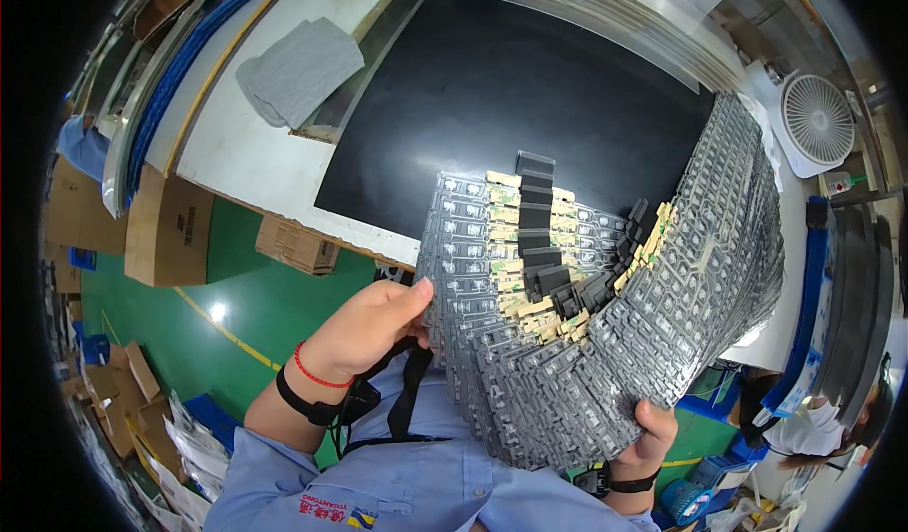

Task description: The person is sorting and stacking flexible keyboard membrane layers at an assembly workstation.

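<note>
A thick, fanned-out stack of thin grey membrane circuit sheets [558, 400] spreads in a curve from in front of my body up to the right side of the table. Rows of printed pads cover the sheets, and their tails carry black ends [536, 220] and cream-yellow strips [506, 248]. On the left edge, my left hand [369, 329] is closed, thumb on top and fingers partly hidden beneath. My right hand [648, 437] grips the near right edge, its thumb showing and the other fingers mostly covered by the sheets.
A black mat [511, 78] lies on the white table under the far part of the stack. Grey cloths [301, 70] rest at the far left, a white fan [818, 121] stands at the right. Cardboard boxes [175, 229] sit left; another person [809, 433] is lower right.
</note>
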A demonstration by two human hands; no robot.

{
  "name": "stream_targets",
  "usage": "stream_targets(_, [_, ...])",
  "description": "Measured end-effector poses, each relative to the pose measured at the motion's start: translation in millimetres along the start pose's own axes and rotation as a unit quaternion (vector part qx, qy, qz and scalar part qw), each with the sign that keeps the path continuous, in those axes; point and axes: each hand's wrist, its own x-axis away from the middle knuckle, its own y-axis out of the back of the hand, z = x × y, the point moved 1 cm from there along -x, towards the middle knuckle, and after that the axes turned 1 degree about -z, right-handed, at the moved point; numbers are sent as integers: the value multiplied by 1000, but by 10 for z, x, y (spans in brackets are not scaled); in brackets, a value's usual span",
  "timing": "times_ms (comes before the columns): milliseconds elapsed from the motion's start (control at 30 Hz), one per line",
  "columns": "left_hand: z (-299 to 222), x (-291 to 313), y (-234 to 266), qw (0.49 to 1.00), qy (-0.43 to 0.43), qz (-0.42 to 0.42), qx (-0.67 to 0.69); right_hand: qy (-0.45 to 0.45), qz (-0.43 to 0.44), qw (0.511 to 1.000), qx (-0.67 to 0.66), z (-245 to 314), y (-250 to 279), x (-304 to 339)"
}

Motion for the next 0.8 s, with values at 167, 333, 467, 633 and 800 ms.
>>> stream_targets(167, [-13,23,66,982,-43,52,-174,-1,-4,1000,22,16,-9,5])
stream_targets(333, [8,-15,88,991,-19,28,-129,-6,-21,999,27,-1,-57,3])
stream_targets(467, [-42,5,9,995,-35,19,-97,17,-9,1000,12,-17,0,5])
stream_targets(633, [-60,25,92,979,-32,73,-190,26,-15,999,14,19,64,22])
stream_targets(800, [-27,12,64,990,-35,62,-120,31,-16,999,30,27,80,24])
